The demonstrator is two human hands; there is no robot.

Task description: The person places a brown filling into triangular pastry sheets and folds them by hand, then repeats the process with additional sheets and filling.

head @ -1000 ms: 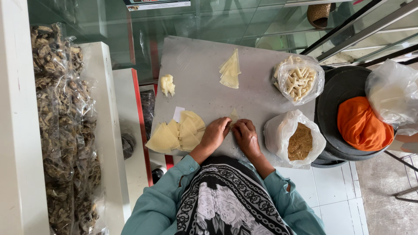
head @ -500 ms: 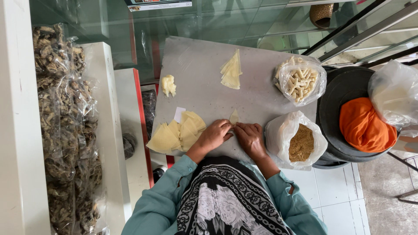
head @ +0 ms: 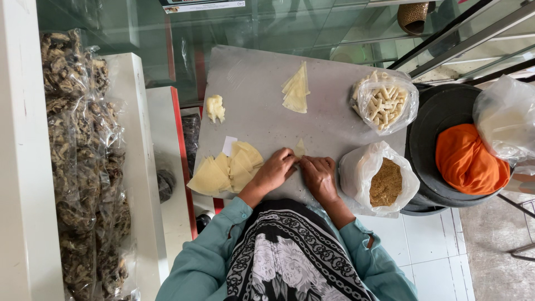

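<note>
From the head camera, your left hand (head: pixel 274 170) and right hand (head: pixel 319 174) meet fingertip to fingertip at the near edge of the grey board (head: pixel 256 95), both curled and pinching one small pale wrapper piece (head: pixel 300 147) whose tip pokes out just beyond them. Against the frames from a second ago your hands have barely shifted; the pinch has only tightened around that same piece, so the folding is under way, not finished. Just left of your left hand lies the loose pile of yellow wrappers (head: pixel 225 170). A neater stack of triangles (head: pixel 296 89) sits far on the board, a lump of dough (head: pixel 215 107) far left. To your right stand the bag of brown filling (head: pixel 385 183) and the bag of finished rolls (head: pixel 383 101)
</note>
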